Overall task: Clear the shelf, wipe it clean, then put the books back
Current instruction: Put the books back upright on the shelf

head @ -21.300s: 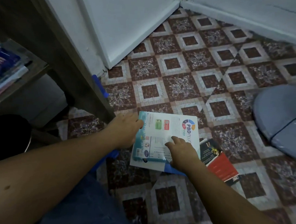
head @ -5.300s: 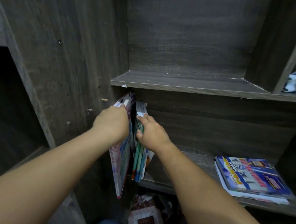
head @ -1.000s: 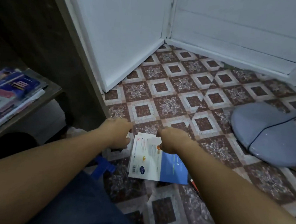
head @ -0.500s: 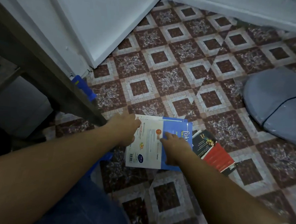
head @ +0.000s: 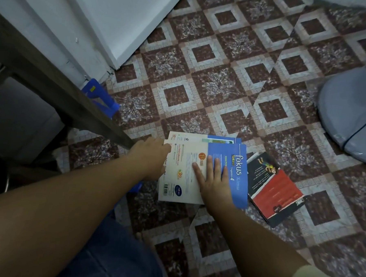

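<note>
The right hand [head: 214, 182] is lying flat, fingers spread, on the blue-and-white paperback workbook [head: 238, 181]; the left hand [head: 153, 160] is gripping its left edge.

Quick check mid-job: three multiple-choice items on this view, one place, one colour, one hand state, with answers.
1. Where is the red-and-black book? A. On the fokus book. B. In a hand. C. On the floor, right of the fokus book.
2. Colour of the band reading "fokus"? A. Green. B. Blue. C. Yellow.
3. The right hand is: A. flat on the fokus book. B. gripping the red-and-black book. C. clenched in the air.
Answers: C, it lies on the floor beside it; B, white lettering on blue; A, fingers straight on the cover.
</note>
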Demonstrator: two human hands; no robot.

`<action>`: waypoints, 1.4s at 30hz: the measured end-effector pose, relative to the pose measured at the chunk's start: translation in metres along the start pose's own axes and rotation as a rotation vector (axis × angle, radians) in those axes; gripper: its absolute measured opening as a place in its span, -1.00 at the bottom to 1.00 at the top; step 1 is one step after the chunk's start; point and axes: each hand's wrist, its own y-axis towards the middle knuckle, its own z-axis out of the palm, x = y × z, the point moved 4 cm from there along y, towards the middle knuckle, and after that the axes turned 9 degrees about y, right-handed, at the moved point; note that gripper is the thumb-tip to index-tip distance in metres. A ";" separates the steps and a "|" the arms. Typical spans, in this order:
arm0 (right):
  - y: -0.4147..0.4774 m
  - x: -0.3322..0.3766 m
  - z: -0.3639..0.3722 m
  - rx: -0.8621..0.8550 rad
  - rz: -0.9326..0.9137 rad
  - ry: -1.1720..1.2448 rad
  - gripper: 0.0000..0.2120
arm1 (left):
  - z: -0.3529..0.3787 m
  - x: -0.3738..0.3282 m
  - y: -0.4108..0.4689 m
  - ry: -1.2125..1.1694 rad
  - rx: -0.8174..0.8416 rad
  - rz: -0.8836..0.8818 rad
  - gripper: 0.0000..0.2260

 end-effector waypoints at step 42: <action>0.020 0.005 -0.025 0.088 -0.093 -0.060 -0.09 | 0.002 0.006 0.002 -0.076 0.115 -0.050 -0.52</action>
